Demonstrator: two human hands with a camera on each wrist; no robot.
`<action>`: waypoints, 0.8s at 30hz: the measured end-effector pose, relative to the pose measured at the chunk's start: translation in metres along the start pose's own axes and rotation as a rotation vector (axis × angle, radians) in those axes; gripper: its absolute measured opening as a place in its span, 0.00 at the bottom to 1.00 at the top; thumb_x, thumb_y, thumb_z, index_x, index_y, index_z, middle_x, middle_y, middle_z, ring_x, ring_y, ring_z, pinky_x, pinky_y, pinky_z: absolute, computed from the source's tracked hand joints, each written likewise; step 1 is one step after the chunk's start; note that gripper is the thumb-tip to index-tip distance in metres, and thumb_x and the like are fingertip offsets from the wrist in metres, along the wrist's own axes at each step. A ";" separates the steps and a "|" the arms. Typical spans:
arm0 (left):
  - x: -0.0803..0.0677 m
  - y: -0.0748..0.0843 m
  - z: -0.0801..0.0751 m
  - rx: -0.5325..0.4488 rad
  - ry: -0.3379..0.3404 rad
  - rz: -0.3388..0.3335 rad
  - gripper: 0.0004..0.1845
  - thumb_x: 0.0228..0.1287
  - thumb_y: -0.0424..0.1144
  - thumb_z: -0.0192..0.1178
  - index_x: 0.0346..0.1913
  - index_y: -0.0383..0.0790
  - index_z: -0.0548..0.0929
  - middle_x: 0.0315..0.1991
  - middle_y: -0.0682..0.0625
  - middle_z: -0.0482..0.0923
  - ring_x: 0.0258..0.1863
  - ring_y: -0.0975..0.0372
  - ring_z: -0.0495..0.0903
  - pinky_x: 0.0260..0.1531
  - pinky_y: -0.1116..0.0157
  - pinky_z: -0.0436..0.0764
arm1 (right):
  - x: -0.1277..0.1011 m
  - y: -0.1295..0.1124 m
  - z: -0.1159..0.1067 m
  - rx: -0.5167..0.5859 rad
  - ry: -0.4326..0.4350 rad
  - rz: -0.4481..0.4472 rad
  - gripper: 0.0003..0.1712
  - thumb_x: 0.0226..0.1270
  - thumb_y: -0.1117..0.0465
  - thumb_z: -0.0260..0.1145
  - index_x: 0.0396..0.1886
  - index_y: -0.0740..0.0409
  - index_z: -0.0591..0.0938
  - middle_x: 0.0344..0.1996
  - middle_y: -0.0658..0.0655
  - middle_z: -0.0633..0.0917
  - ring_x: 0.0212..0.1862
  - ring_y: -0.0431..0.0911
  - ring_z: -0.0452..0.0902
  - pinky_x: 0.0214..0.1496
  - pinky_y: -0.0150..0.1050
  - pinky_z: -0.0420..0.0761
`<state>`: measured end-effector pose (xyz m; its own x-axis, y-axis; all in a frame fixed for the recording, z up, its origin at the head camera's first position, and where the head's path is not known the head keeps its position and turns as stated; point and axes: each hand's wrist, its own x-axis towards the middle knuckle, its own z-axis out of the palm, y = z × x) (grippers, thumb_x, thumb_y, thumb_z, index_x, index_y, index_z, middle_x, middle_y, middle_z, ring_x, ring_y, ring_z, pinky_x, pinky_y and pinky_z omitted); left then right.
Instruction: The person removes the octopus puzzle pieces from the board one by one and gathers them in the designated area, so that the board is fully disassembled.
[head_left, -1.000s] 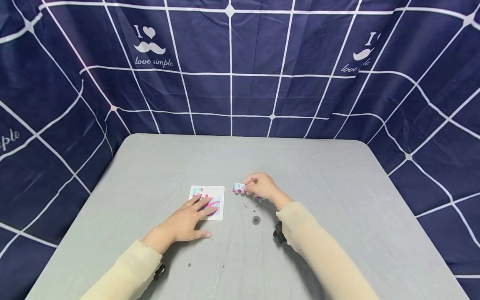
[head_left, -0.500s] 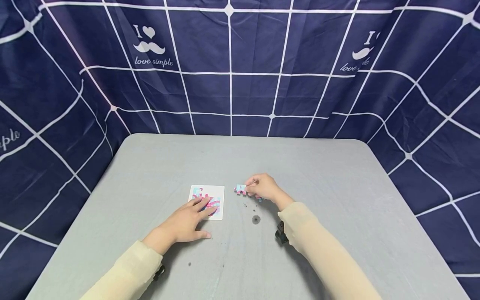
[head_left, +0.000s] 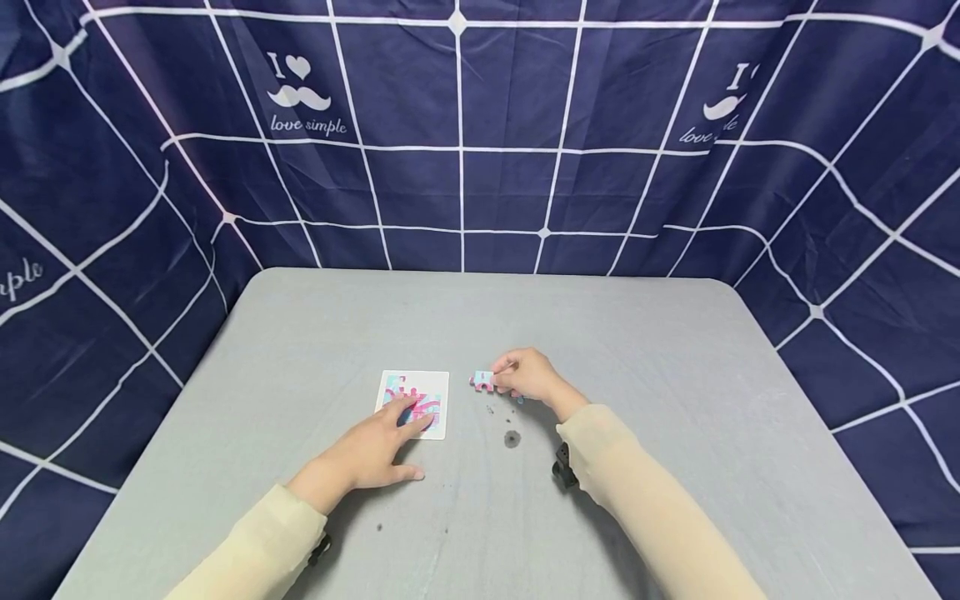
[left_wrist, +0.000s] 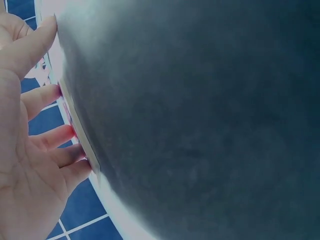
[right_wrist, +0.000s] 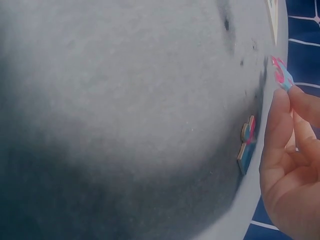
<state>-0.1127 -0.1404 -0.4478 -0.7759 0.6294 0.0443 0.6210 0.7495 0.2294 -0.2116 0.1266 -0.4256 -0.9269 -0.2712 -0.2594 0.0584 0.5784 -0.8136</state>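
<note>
A small white puzzle board (head_left: 415, 403) with pink and blue pieces lies on the grey table (head_left: 675, 400). My left hand (head_left: 375, 446) lies flat with straight fingers pressing on the board's near part; its fingers (left_wrist: 45, 145) touch the board's edge in the left wrist view. To the right, my right hand (head_left: 525, 375) pinches a pink and blue puzzle piece (head_left: 482, 381) just above the table, also seen as the piece (right_wrist: 282, 73) at the fingertips. Another loose piece (right_wrist: 246, 144) lies on the table under that hand.
Small dark spots (head_left: 512, 439) mark the table between my arms. A navy cloth with a white grid (head_left: 465, 142) walls the table at the back and both sides. Black wrist camera mounts (head_left: 561, 468) sit under each sleeve.
My right hand with the piece has shifted slightly right and lower. My left hand has slid a little back on the board.
</note>
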 end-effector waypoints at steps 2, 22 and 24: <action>-0.001 0.000 0.000 -0.003 -0.004 -0.006 0.41 0.44 0.62 0.58 0.62 0.48 0.63 0.61 0.40 0.52 0.61 0.50 0.51 0.53 0.58 0.61 | 0.000 0.000 0.000 -0.006 0.002 -0.001 0.07 0.50 0.65 0.65 0.31 0.60 0.80 0.22 0.54 0.81 0.26 0.46 0.78 0.25 0.37 0.76; -0.001 0.002 -0.001 -0.018 0.009 -0.002 0.40 0.45 0.62 0.57 0.60 0.45 0.65 0.61 0.40 0.55 0.61 0.49 0.49 0.55 0.57 0.56 | 0.001 0.004 0.000 -0.050 0.013 0.045 0.05 0.47 0.65 0.67 0.26 0.59 0.81 0.17 0.54 0.81 0.22 0.45 0.77 0.23 0.35 0.75; -0.002 0.003 -0.002 -0.023 0.008 -0.003 0.40 0.45 0.62 0.57 0.60 0.44 0.65 0.62 0.40 0.54 0.61 0.49 0.49 0.55 0.57 0.56 | 0.001 0.003 0.000 -0.067 0.015 0.051 0.05 0.47 0.64 0.67 0.26 0.60 0.81 0.17 0.53 0.80 0.22 0.44 0.77 0.23 0.34 0.75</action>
<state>-0.1097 -0.1400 -0.4454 -0.7787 0.6253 0.0511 0.6159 0.7464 0.2521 -0.2120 0.1286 -0.4284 -0.9288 -0.2290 -0.2914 0.0813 0.6411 -0.7631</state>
